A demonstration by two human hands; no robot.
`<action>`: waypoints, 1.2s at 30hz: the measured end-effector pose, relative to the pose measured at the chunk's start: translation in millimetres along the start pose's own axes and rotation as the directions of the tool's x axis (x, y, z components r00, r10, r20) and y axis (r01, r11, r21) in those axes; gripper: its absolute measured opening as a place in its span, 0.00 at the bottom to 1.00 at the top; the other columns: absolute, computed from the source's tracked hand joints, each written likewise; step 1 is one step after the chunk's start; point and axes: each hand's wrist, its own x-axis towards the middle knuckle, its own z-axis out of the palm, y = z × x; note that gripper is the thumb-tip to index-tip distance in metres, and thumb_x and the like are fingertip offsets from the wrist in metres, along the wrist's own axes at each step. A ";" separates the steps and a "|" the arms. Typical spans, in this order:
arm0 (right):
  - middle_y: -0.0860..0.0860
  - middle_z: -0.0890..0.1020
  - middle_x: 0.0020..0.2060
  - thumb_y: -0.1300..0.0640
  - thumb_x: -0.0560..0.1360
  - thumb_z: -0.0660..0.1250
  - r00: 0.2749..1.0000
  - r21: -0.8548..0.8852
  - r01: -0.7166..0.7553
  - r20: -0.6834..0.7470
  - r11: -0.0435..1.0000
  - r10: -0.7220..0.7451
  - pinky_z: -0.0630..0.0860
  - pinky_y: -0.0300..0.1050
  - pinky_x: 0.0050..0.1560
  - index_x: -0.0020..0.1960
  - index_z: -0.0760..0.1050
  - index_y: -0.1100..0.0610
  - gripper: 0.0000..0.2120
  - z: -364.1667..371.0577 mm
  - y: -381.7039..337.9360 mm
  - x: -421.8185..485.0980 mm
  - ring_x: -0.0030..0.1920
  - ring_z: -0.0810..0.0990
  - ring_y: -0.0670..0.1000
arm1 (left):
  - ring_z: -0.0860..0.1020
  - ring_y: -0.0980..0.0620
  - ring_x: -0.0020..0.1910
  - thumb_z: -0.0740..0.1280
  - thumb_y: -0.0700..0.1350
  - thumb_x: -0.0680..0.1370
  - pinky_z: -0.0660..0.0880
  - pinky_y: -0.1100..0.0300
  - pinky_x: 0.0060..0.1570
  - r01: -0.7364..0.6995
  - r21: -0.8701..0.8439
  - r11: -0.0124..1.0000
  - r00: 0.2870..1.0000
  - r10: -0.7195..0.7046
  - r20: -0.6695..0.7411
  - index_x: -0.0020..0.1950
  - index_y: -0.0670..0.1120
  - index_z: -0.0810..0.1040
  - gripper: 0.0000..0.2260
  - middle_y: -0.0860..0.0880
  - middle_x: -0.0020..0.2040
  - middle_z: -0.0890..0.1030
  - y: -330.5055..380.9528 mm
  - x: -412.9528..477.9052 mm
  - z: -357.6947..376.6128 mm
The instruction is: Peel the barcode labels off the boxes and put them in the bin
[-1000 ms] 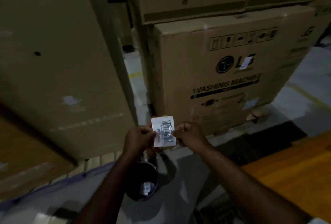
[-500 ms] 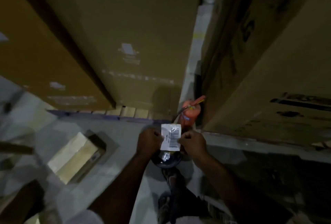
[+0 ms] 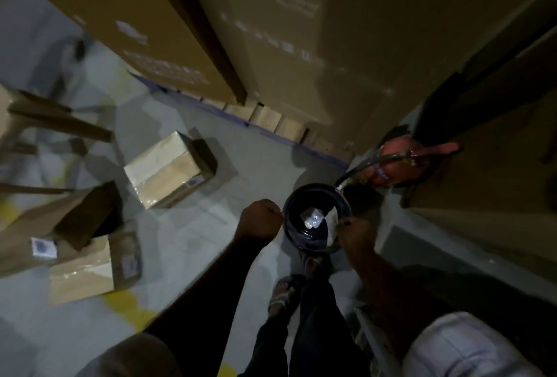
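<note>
head view looks steeply down at a dim grey floor (image 3: pixel 187 244) between tall brown cardboard boxes (image 3: pixel 301 29). a round dark bin (image 3: pixel 317 220) stands on the floor just ahead of the person's sandalled feet (image 3: pixel 286 289). inside it lies a crumpled white label (image 3: pixel 313 217), near the middle of the bottom.

the left hand (image 3: pixel 260 220) hangs just beside the bin's left rim, clenched into a loose fist; whether anything is inside it cannot be told. the right hand (image 3: pixel 355 233) is at the bin's right rim, fingers curled, and a pale strip of paper (image 3: pixel 331 221) shows against its thumb side over the rim. it seems to be pinched there, though the dim light leaves the grip unclear, and whether the strip bears a barcode cannot be read.

a red fire extinguisher (image 3: pixel 394 165) with a black hose stands behind the bin on the right, close to the corner of a large box. to the left, a small taped cardboard carton (image 3: pixel 168 168) rests on the floor, well apart from the bin. further left lie more small cartons (image 3: pixel 81 259), one showing a white sticker (image 3: pixel 43 247). yellow paint marks (image 3: pixel 132 307) cross the floor near them. a white sleeve (image 3: pixel 470 346) fills the lower right corner.
</note>
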 end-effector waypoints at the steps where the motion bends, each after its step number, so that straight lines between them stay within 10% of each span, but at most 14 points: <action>1: 0.55 0.83 0.41 0.61 0.77 0.64 0.999 -0.008 -0.015 0.041 1.000 0.016 0.70 0.35 0.37 0.48 0.83 0.59 0.08 4.3 1.0 7.7 0.43 0.82 0.54 | 0.83 0.44 0.50 0.69 0.43 0.76 0.78 0.56 0.53 0.022 -0.002 1.000 1.000 -0.022 0.013 0.42 0.44 0.81 0.05 0.43 0.47 0.85 -4.8 6.9 3.3; 6: 0.54 0.74 0.18 0.71 0.58 0.59 0.932 -0.101 0.347 0.144 0.932 -0.332 0.72 0.34 0.25 0.22 0.74 0.59 0.11 46.3 14.8 60.6 0.18 0.74 0.52 | 0.83 0.44 0.52 0.67 0.43 0.75 0.78 0.55 0.54 0.042 -0.012 0.999 0.998 -0.041 0.057 0.45 0.44 0.82 0.05 0.44 0.48 0.85 -27.6 51.2 42.6; 13: 0.55 0.72 0.15 0.65 0.50 0.66 0.846 -0.385 0.534 0.235 0.753 -0.479 0.67 0.33 0.21 0.18 0.72 0.61 0.04 98.1 69.4 127.4 0.15 0.72 0.54 | 0.74 0.42 0.68 0.59 0.48 0.80 0.72 0.57 0.63 -0.052 0.119 0.992 0.949 0.012 0.316 0.66 0.41 0.78 0.19 0.42 0.67 0.77 -37.3 119.0 136.5; 18: 0.50 0.74 0.21 0.65 0.66 0.62 0.910 -0.342 0.371 0.317 0.863 -0.266 0.69 0.35 0.24 0.27 0.78 0.61 0.11 112.3 106.1 162.1 0.20 0.74 0.51 | 0.76 0.43 0.64 0.60 0.45 0.81 0.72 0.55 0.57 -0.032 0.133 0.991 0.942 -0.015 0.336 0.64 0.43 0.78 0.14 0.44 0.64 0.79 -55.2 127.2 166.2; 21: 0.56 0.75 0.20 0.67 0.60 0.70 0.931 -0.271 0.278 0.313 0.921 -0.189 0.73 0.38 0.23 0.24 0.75 0.64 0.07 120.0 124.9 174.5 0.19 0.75 0.55 | 0.74 0.46 0.66 0.60 0.46 0.82 0.71 0.55 0.63 -0.075 0.233 0.970 0.926 -0.019 0.376 0.65 0.46 0.78 0.14 0.47 0.67 0.77 -71.2 125.6 162.8; 27: 0.55 0.76 0.21 0.72 0.54 0.68 0.916 -0.265 0.313 0.338 0.912 -0.216 0.71 0.35 0.24 0.23 0.75 0.61 0.08 112.1 47.2 128.3 0.22 0.77 0.53 | 0.77 0.45 0.62 0.62 0.48 0.80 0.71 0.58 0.56 0.054 0.198 0.979 0.943 -0.115 0.312 0.60 0.43 0.79 0.14 0.44 0.61 0.80 -86.2 125.5 112.9; 31: 0.57 0.83 0.51 0.57 0.79 0.63 0.944 -0.354 0.250 0.298 0.901 -0.145 0.71 0.41 0.52 0.54 0.82 0.61 0.12 128.9 -26.1 98.2 0.56 0.80 0.58 | 0.78 0.42 0.58 0.64 0.51 0.78 0.71 0.58 0.50 0.150 0.103 0.983 0.956 -0.171 0.239 0.54 0.43 0.79 0.13 0.42 0.58 0.81 -96.1 124.6 52.1; 36: 0.49 0.75 0.31 0.50 0.78 0.66 0.806 -0.241 0.472 0.509 0.848 -0.304 0.71 0.45 0.47 0.34 0.73 0.51 0.15 192.4 -132.7 43.8 0.38 0.74 0.53 | 0.79 0.42 0.60 0.65 0.59 0.69 0.75 0.50 0.62 0.309 -0.097 0.946 0.950 -0.304 0.063 0.52 0.54 0.82 0.17 0.46 0.58 0.82 -146.1 113.9 -36.7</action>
